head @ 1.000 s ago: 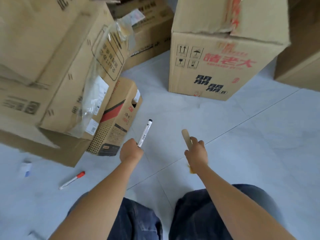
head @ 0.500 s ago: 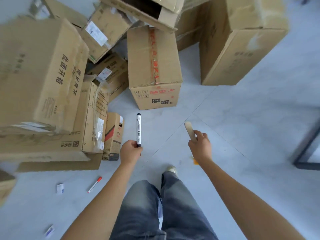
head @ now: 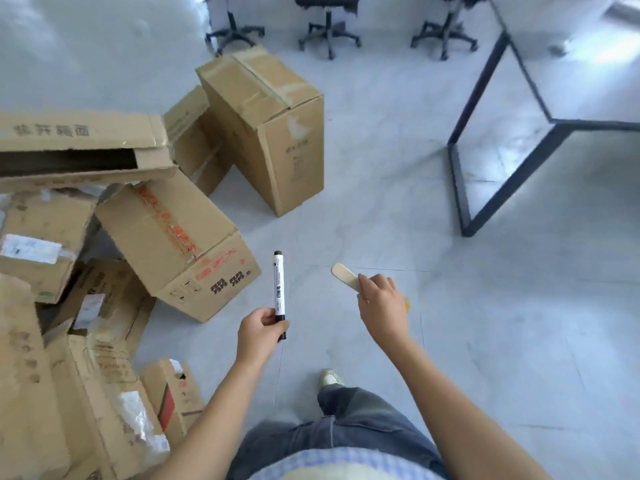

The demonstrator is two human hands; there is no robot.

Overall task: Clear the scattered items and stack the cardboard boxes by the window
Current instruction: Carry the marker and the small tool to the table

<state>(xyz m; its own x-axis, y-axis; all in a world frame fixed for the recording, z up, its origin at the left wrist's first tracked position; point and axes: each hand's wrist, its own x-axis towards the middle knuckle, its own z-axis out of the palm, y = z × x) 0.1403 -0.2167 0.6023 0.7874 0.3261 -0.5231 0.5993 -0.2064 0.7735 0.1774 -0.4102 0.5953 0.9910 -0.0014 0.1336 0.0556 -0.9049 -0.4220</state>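
Marker is gripped low by left hand, flat stick pinched by right hand, both judged light and rigid; cardboard boxes heaped at 9 o'clock, likely bulky, best taken by opposite bottom edges.

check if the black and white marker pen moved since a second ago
Yes. The marker pen went from left of the red-printed cardboard box to its right.

At nine o'clock, cardboard boxes are seen as matt brown, creased and scuffed. At centre, a marker is shown in smooth white plastic, a flat stick in pale wood. The floor tiles are faintly glossy.
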